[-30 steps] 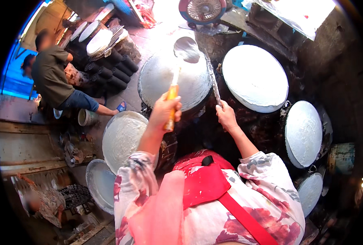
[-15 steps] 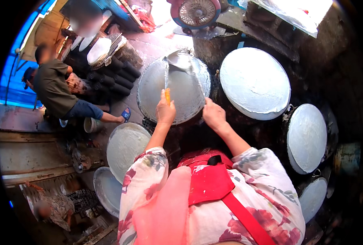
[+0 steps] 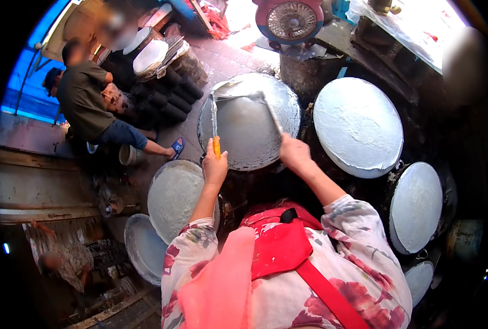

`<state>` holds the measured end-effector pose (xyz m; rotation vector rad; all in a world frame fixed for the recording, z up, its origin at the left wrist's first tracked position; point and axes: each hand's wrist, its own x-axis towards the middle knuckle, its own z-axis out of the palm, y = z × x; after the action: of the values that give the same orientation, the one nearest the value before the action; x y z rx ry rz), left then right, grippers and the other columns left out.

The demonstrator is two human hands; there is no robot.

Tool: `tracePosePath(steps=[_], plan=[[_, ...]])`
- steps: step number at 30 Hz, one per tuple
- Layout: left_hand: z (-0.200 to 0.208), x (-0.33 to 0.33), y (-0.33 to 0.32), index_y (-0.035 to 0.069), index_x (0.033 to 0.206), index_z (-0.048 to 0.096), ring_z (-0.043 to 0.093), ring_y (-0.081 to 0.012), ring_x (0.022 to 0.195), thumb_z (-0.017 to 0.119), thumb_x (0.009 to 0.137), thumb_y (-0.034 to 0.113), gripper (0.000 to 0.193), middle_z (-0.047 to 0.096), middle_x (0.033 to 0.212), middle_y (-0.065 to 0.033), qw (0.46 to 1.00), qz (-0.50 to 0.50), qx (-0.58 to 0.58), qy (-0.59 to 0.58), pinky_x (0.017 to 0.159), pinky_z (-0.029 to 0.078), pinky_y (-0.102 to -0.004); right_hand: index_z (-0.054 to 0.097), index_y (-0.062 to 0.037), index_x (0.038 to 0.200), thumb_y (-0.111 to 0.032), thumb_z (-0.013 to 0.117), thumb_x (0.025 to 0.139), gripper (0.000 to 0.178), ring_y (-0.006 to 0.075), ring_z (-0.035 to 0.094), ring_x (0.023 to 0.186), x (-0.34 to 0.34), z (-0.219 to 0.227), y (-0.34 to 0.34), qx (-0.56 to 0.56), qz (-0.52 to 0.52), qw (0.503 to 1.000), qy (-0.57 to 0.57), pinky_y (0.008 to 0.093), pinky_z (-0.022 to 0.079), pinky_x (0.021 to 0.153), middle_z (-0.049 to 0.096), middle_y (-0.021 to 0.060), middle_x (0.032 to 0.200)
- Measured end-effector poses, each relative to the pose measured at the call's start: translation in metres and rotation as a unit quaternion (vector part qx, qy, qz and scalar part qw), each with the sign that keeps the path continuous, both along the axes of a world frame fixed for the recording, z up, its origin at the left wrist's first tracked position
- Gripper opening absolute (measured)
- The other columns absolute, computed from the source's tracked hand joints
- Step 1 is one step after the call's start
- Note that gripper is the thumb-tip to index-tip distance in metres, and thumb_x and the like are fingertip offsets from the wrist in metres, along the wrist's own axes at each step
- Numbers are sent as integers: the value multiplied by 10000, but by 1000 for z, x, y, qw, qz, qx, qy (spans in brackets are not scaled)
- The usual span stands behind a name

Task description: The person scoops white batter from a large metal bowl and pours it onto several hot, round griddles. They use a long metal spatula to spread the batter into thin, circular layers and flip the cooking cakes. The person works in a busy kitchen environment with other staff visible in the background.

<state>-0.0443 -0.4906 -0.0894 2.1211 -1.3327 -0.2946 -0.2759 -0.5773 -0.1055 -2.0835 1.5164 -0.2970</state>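
My left hand (image 3: 215, 165) is closed around the orange handle of a long, narrow flat blade (image 3: 214, 112) that points away from me. In my closed right hand (image 3: 295, 152) is a thin pale stick (image 3: 272, 114), slanting toward the far left. Both tools reach over a large round pan (image 3: 244, 143) with a whitish, crusted rim. Between their far ends stretches a thin white sheet (image 3: 234, 88), along the pan's far left side. Whether the sheet still touches the pan is hard to tell.
More round pans with white surfaces surround me: one right (image 3: 358, 126), one lower right (image 3: 416, 208), two lower left (image 3: 175, 197). Ahead stands a fan (image 3: 292, 23). A person in a dark shirt (image 3: 82, 98) stands left, beside stacked black cylinders (image 3: 172, 96).
The white sheet, bunched over the pan's far middle before, now lies farther left, pulled out between the tool ends. My left hand has moved left and nearer. The whole view has shifted.
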Motion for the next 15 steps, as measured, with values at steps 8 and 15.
tracePosePath(steps=[8, 15], plan=[[25, 5, 24, 5, 1328, 400, 531, -368, 1116, 651, 791, 138, 607, 520, 1249, -230, 995, 47, 51, 65, 929, 425, -381, 554, 10, 889, -97, 447, 827, 164, 372, 649, 739, -14, 6, -41, -31, 27, 999, -9, 463, 510, 667, 647, 211, 761], [34, 9, 51, -7, 1307, 433, 568, -236, 1060, 667, 787, 84, 577, 574, 1182, -177, 990, 77, 27, 115, 911, 427, -319, 572, -19, 855, -73, 501, 781, 116, 361, 643, 738, 12, 19, -44, -70, 133, 988, 25, 442, 509, 643, 646, 188, 760]])
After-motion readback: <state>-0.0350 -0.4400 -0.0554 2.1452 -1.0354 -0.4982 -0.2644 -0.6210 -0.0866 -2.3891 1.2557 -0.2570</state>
